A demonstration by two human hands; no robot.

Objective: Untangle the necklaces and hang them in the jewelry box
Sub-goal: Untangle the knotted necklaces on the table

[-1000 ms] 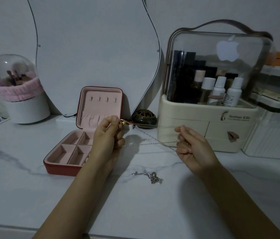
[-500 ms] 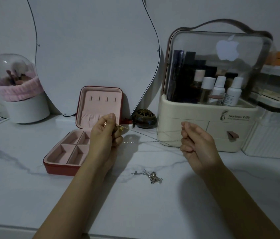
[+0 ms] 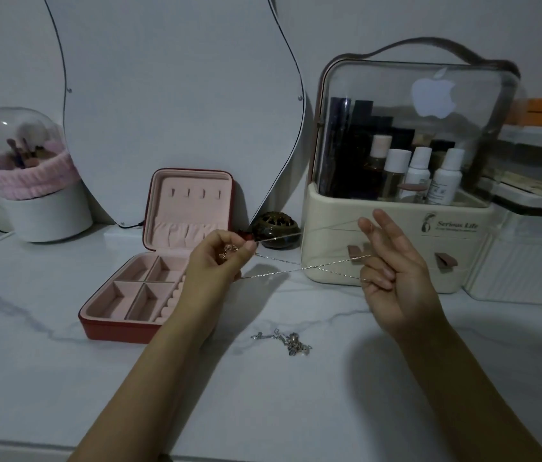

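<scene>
Necklace chain (image 3: 309, 268) stretching mid-frame: left hand (image 3: 216, 261) pinching its end, right hand (image 3: 393, 271) fingers loosely hooking it, open jewelry box (image 3: 119, 323) left.

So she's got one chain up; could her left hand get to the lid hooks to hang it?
Probably yes: the left hand sits just below the open lid's hooks, nothing between, though the chain is looped on the right hand.
</scene>
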